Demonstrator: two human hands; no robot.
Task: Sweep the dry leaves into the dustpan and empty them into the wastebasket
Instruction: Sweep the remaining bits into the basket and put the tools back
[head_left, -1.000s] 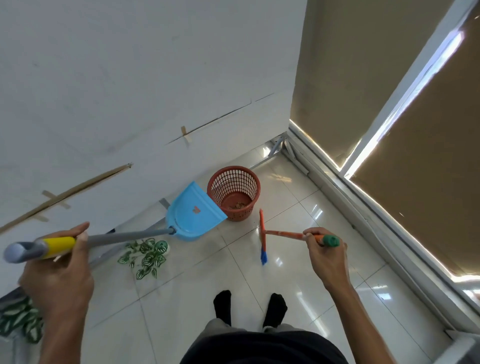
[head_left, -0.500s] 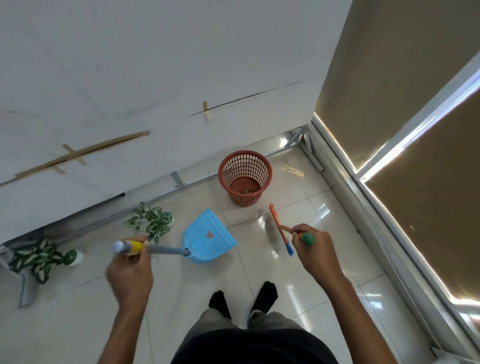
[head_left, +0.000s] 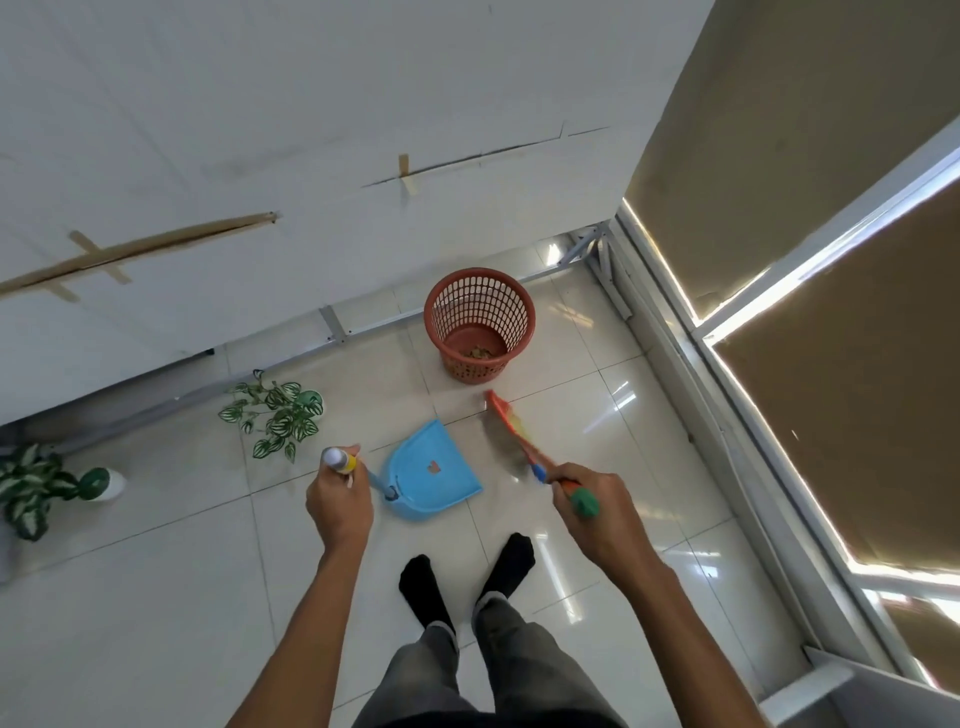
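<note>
head view: left hand (head_left: 340, 501) grip closed on dustpan (head_left: 432, 473) handle, right hand (head_left: 597, 506) grip closed on broom (head_left: 511, 428), leaves already in wastebasket (head_left: 479, 325) beyond; best lowering pan flat, lip down, before sweeping.

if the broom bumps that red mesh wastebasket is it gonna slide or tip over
The wastebasket is open plastic mesh holding only a few leaves, so it is probably light and would likely slide on the glossy tile floor. It tapers to a narrower base, so a knock near the rim could tip it.
</note>
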